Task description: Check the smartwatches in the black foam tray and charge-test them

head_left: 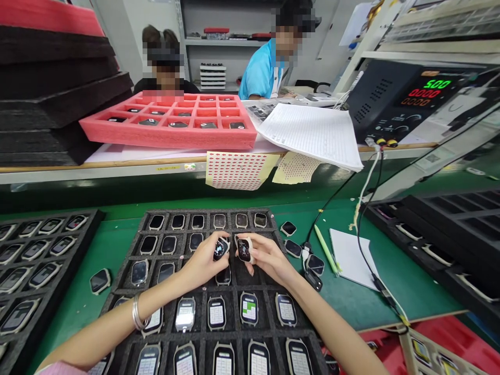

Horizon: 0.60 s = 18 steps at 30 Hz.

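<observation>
Smartwatch body [221,249], light, rigid, glass-faced, best taken by its edges, pinched in the left hand [203,262] above a black foam tray [207,212]; second smartwatch body [244,250], likewise, gripped in the right hand [266,259].

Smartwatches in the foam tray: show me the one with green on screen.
Second from right in the row below the right hand, this smartwatch alone shows a green block.
</observation>
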{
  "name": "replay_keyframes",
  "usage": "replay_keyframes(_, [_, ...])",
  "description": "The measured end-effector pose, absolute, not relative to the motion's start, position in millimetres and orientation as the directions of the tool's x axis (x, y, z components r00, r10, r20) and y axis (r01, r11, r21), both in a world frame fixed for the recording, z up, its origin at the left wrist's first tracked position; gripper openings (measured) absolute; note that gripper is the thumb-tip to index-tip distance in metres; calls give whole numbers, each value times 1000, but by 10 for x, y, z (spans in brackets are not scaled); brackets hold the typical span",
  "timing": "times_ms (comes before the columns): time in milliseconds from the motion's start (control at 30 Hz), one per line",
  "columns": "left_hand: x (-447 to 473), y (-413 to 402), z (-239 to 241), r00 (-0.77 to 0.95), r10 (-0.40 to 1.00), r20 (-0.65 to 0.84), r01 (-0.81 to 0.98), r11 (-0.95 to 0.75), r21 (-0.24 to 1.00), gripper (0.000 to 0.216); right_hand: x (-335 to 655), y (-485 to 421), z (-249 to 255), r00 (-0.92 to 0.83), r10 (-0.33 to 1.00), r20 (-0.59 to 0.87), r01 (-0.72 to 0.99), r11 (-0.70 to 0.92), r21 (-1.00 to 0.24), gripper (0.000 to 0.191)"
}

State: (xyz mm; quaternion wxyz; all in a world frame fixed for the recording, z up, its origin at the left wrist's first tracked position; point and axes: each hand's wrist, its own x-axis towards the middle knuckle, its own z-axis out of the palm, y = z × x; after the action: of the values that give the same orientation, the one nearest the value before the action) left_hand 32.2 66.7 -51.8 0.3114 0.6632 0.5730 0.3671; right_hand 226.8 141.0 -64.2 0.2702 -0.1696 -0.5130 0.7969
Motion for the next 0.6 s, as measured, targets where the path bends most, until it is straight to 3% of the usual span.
replay_keyframes(600, [328,654,-511,133,986,104,543,-160,824,31,2266,1412,-617,-793,609,-4,-227,-301,-926,39])
